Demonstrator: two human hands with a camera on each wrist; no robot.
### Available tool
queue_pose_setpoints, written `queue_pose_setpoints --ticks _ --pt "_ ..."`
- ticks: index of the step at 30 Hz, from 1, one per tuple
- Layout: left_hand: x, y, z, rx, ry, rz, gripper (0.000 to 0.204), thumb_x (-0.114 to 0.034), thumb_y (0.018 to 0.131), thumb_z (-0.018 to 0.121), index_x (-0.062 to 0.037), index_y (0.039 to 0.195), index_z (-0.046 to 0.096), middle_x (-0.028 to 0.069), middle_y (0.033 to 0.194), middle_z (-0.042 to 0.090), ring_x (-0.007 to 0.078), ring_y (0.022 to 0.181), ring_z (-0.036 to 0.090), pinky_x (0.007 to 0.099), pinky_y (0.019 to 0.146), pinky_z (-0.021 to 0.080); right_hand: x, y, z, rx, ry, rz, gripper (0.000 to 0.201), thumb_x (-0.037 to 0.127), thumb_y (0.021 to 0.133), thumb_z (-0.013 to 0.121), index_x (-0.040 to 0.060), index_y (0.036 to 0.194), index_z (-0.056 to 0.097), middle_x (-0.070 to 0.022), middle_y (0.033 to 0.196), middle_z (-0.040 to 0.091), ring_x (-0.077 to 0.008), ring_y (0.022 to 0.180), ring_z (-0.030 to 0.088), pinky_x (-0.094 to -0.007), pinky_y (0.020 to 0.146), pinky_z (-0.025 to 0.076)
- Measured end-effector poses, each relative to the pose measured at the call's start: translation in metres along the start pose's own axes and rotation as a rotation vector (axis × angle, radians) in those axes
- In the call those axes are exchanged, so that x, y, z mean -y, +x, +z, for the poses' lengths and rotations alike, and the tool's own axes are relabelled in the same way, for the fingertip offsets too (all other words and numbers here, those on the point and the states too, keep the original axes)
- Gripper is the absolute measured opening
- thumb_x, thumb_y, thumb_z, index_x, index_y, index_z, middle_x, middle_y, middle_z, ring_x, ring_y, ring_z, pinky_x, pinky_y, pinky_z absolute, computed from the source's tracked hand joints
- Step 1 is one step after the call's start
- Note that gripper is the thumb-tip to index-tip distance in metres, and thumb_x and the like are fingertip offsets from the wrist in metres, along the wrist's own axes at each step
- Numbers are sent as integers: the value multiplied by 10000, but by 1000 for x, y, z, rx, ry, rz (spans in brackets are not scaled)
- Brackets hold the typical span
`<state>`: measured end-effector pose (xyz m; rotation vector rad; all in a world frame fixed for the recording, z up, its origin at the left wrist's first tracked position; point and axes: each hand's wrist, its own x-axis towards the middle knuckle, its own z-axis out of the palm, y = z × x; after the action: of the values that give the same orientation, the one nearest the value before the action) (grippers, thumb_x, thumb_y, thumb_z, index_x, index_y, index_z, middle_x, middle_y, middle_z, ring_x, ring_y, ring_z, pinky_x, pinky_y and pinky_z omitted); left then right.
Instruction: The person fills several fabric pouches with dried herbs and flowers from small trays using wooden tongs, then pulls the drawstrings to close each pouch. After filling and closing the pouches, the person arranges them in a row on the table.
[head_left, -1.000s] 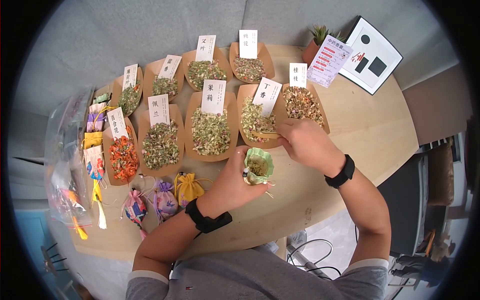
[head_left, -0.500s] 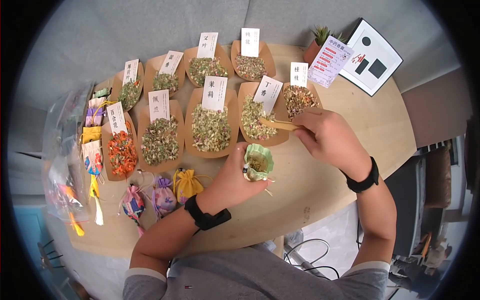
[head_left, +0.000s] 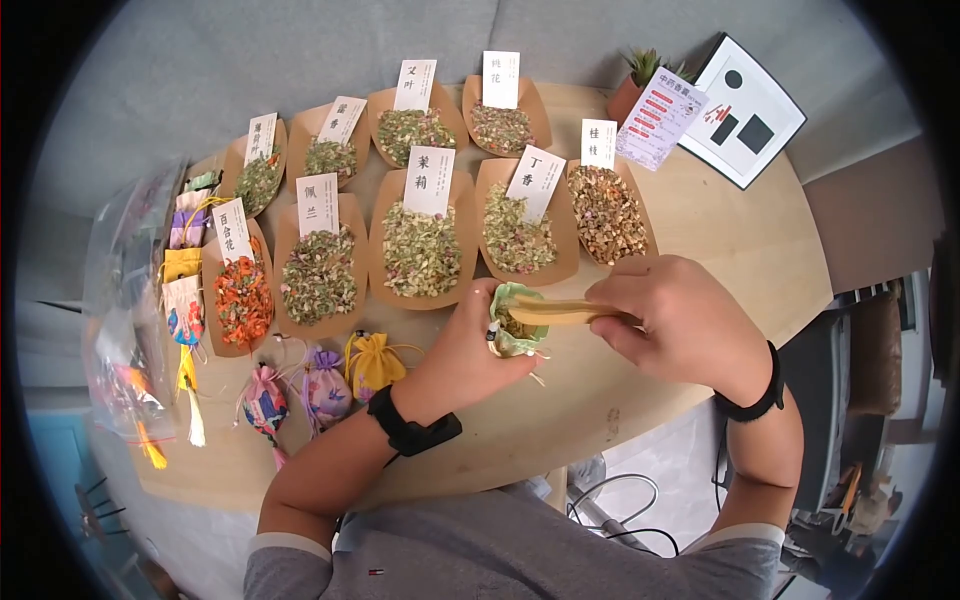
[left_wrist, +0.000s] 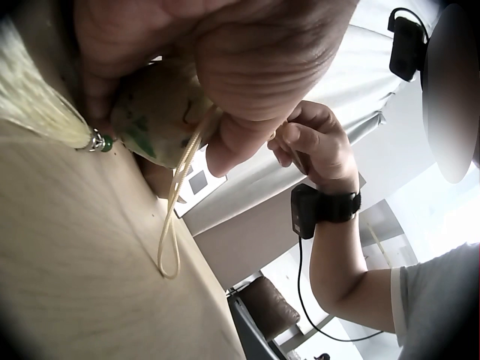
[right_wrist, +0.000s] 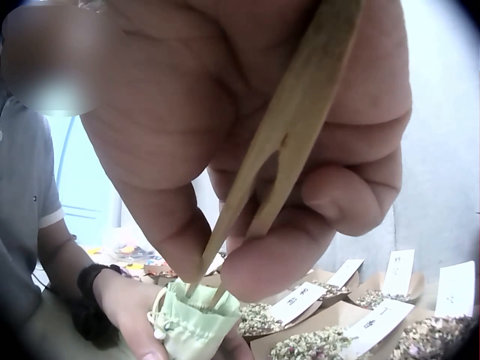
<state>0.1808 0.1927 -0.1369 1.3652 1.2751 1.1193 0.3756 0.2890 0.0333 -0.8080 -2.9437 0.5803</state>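
My left hand (head_left: 455, 350) grips a small pale green drawstring pouch (head_left: 514, 346), its gathered mouth spread open and turned upward, with dried herb bits inside. A cream cord loop (left_wrist: 171, 232) and a pale tassel (left_wrist: 41, 94) hang from it in the left wrist view. Between thumb and fingers, my right hand (head_left: 690, 325) pinches wooden tweezers (head_left: 575, 313). In the right wrist view the tips of the tweezers' two arms dip into the pouch mouth. Just beyond the pouch stands a paper tray (head_left: 540, 270) of mixed dried petals with a label card (head_left: 535, 183).
Several more labelled paper trays (head_left: 425, 290) of dried herbs stand in two rows across the table (head_left: 740, 270). Finished-looking pouches (head_left: 325, 385) lie front left beside a clear plastic bag (head_left: 125, 330). A potted plant (head_left: 625, 95), printed card (head_left: 660, 120) and framed picture (head_left: 750, 110) occupy the back right.
My right hand has brought the tweezers from the petal tray behind, toward me, to the green pouch's mouth. My left hand and the pouch have stayed nearly in place.
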Motion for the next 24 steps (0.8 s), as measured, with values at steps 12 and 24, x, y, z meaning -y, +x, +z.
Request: queue_pose_setpoints --ticks 12,24 --pt "-2 0 -1 14 40 -22 754 -143 780 873 15 1331 382 117 1209 534 156 1105 570 321 939 506 -81 54 39 -86 -55 167 210 180 878 672 -24 848 710 -231 792 674 -416 769 658 -500 715 522" --pt "0 -1 0 -10 -8 -23 736 -181 776 858 22 1319 405 185 1215 567 265 1130 623 381 951 512 -89 66 56 63 -9 86 191 151 878 675 -13 962 725 -209 883 689 -397 814 663 -468 739 527"
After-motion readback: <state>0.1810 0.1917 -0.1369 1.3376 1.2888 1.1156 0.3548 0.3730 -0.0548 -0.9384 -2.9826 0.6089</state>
